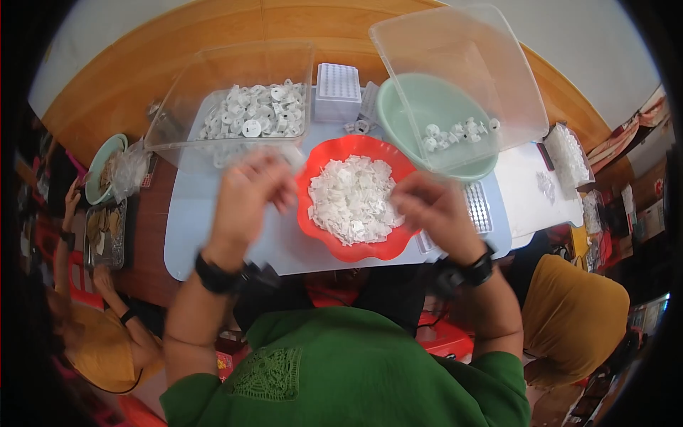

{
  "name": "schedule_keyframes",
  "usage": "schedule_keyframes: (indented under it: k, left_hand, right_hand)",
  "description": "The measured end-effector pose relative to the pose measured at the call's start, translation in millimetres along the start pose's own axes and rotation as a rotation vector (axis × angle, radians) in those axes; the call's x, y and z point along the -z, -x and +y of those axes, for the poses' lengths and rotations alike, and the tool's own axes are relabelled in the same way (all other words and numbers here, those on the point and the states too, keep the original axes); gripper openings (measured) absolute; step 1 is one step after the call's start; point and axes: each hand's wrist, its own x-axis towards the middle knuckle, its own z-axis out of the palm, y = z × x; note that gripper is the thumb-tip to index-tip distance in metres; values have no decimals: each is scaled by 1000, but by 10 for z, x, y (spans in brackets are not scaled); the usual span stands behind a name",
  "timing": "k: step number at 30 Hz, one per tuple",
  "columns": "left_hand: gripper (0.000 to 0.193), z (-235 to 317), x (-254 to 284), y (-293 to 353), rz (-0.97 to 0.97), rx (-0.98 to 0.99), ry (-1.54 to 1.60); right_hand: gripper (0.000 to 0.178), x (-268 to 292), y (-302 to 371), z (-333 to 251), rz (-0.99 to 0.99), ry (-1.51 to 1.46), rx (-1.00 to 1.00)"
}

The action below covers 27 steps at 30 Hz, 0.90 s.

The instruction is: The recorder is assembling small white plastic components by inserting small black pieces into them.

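Centre: scalloped bowl (356,252), many white flakes (352,199) left, progress unclear.
Left hand (249,186), right hand (435,208) blurred; their grip we can't tell.

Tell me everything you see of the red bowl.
The red bowl is wide, with a wavy, scalloped rim, and looks like plastic. It sits upright on the pale blue tabletop, near the wearer's edge, filled with small, flat white pieces. The right hand overlaps its right rim; the left hand is by its left rim. Both are blurred, so contact is unclear.
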Motion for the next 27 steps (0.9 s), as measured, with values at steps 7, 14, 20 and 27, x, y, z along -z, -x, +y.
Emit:
schedule_keyframes:
  k: [7,14,20,27]
  left_hand:
    - [24,276,299,-464,145,-7,172]
    - [29,-151,-21,117,-205,176,199]
    - [25,-314,-10,259,-173,244,187]
    - [26,-352,-24,292,-163,257,192]
  right_hand:
    - [10,1311,-775,225,124,928,156]
    - [20,1443,-1730,779,-593,1459,0]
    - [15,1377,-2017,939,-643,1527,-254]
    - [13,1407,-2140,1050,-736,1490,-60]
